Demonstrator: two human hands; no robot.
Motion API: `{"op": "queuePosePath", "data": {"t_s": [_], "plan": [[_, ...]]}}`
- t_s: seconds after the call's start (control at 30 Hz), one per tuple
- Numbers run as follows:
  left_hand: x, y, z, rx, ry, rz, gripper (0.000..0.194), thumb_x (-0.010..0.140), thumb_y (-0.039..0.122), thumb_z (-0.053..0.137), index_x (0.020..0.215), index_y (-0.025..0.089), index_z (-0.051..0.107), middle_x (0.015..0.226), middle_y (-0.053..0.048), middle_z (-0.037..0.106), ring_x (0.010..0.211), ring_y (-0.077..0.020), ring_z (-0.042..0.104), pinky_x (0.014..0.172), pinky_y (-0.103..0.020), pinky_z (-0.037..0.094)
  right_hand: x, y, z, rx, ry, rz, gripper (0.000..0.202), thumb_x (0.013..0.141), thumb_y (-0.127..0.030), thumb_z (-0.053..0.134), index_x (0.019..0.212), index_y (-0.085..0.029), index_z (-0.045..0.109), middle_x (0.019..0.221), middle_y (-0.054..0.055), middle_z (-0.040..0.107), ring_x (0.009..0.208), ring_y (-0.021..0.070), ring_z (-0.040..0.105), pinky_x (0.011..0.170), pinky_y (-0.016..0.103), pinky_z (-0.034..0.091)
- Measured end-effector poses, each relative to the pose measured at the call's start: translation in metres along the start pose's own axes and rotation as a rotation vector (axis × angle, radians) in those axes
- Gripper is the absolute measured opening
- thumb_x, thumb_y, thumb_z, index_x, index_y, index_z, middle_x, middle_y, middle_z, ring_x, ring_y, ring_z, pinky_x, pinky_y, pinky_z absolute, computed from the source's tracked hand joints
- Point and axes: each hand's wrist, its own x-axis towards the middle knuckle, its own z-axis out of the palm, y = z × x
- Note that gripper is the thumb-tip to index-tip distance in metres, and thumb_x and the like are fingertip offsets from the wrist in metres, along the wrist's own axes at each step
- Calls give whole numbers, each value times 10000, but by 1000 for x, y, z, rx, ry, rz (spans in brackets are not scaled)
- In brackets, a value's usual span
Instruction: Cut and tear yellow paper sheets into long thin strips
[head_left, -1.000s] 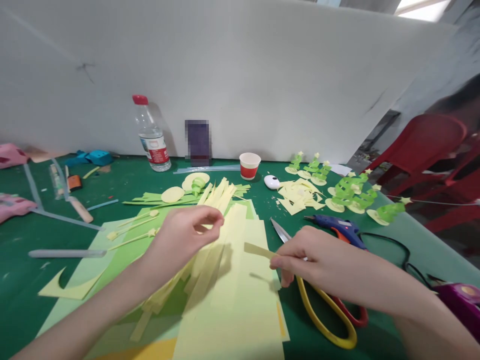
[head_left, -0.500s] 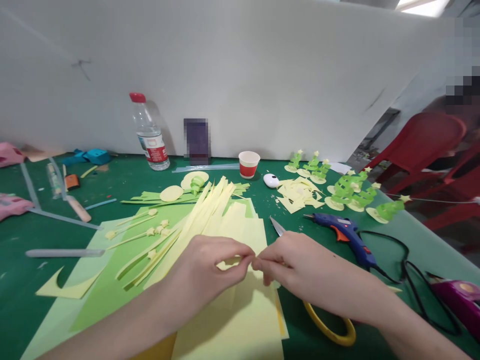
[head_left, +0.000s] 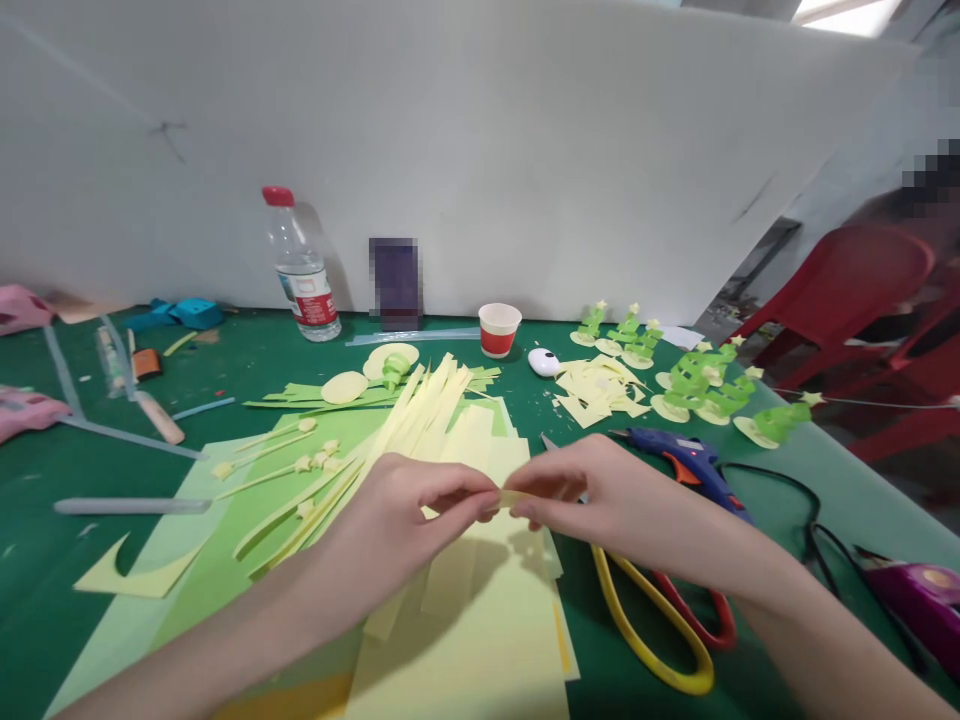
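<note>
Between my two hands is a small pale yellow paper strip (head_left: 513, 497), pinched at both ends. My left hand (head_left: 431, 510) grips its left end, thumb against fingers. My right hand (head_left: 574, 490) pinches the right end. Below them lie pale yellow sheets (head_left: 480, 640) over green paper (head_left: 202, 560). Long yellow strips (head_left: 405, 420) lie in a bundle behind my left hand, and strips with little knotted stars (head_left: 304, 463) rest to its left. Scissors (head_left: 652, 620) with yellow and red handles lie partly under my right hand.
A blue glue gun (head_left: 694, 460) with a black cord lies right. Behind are paper scraps (head_left: 604, 388), green spiral pieces with stars (head_left: 697, 385), a paper cup (head_left: 499, 332), a white egg-shaped item (head_left: 543, 362) and a water bottle (head_left: 304, 280). Pink glue guns (head_left: 30, 412) sit far left.
My right hand has risen slightly and its fingers have opened out around the strip, more of which now shows between the hands. The scissors' red handle has come into view.
</note>
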Motion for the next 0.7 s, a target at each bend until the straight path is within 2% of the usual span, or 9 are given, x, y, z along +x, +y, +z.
{"op": "queuePosePath", "data": {"t_s": [0.07, 0.1, 0.27, 0.4, 0.57, 0.7], "plan": [[-1, -1, 2, 19, 23, 6, 226, 812, 219, 482, 698, 183, 674, 597, 34, 682, 502, -91, 586, 489, -165, 436, 4, 0, 3, 98, 102, -46, 143, 779, -191, 516, 779, -168, 657, 746, 1, 651, 650, 107, 558, 573, 190, 416], [-2, -2, 3, 24, 30, 4, 225, 811, 220, 483, 697, 183, 673, 589, 36, 677, 497, -90, 583, 478, -164, 427, 6, 0, 5, 127, 136, -53, 133, 759, -163, 523, 771, -167, 655, 756, 3, 662, 662, 109, 572, 593, 192, 432], [-3, -2, 5, 17, 25, -31, 250, 814, 266, 484, 658, 186, 663, 555, 39, 663, 464, -92, 574, 446, -167, 415, 11, -1, 11, 149, 200, -49, 114, 704, -124, 520, 656, -157, 617, 656, -6, 645, 640, 108, 566, 615, 198, 444], [-3, 3, 2, -31, 0, -114, 236, 804, 248, 490, 667, 195, 674, 578, 32, 683, 479, -103, 599, 456, -170, 458, 9, -1, 11, 115, 173, -26, 95, 688, -140, 513, 630, -157, 587, 629, -14, 611, 632, 109, 540, 599, 203, 427], [-1, 6, -19, -206, -15, -219, 201, 771, 239, 531, 637, 202, 676, 598, 16, 703, 533, -128, 646, 482, -174, 520, 4, -1, -1, 210, 85, 74, 101, 711, -144, 478, 637, -154, 546, 587, -27, 542, 573, 103, 556, 514, 185, 430], [1, 3, -33, -250, -45, -282, 157, 742, 250, 575, 628, 214, 677, 569, 22, 701, 508, -126, 649, 472, -162, 516, 2, -1, -8, 324, 44, 152, 92, 687, -134, 481, 631, -153, 551, 577, -26, 528, 580, 115, 589, 486, 171, 469]]}}
